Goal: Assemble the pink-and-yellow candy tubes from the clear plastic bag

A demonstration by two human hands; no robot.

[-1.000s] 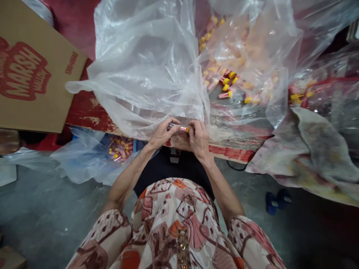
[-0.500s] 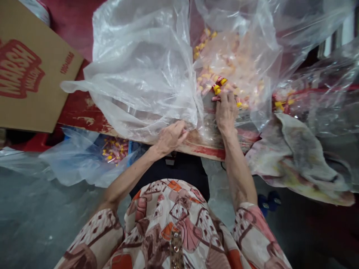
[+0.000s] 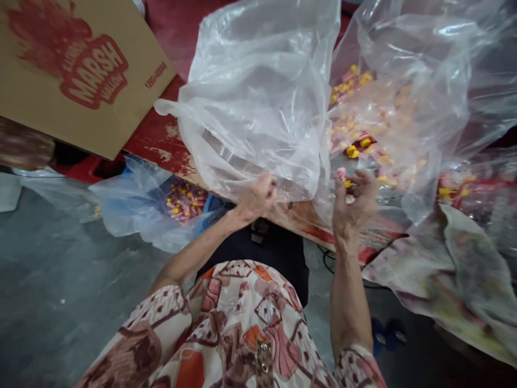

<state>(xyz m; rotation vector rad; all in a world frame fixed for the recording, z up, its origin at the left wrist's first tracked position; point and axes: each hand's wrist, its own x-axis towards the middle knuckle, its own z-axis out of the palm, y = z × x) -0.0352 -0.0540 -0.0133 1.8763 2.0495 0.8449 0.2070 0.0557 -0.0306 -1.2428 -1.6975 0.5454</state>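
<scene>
My left hand (image 3: 260,196) is curled closed by the front edge of a large clear plastic bag (image 3: 258,113); what its fingers hold, if anything, I cannot make out. My right hand (image 3: 357,202) is raised palm-up and slightly blurred. Between its thumb and fingers is a small pink tube with a yellow cap (image 3: 342,175). Beyond that hand, several similar pink tubes with yellow caps (image 3: 352,152) lie in a heap, partly under another clear plastic bag (image 3: 428,108).
A cardboard box (image 3: 137,70) printed "MARSH MALLOW" stands at left on the worn red table (image 3: 161,140). Below is a plastic-lined blue bin (image 3: 205,207) of similar tubes. A stained cloth (image 3: 436,269) hangs at right near filled plastic packs (image 3: 484,183). Blue slippers (image 3: 388,337) lie on the floor.
My right hand has drawn back from the heap and turned upward, now with a small tube. My left hand stays curled at the bag's edge. The view has shifted left.
</scene>
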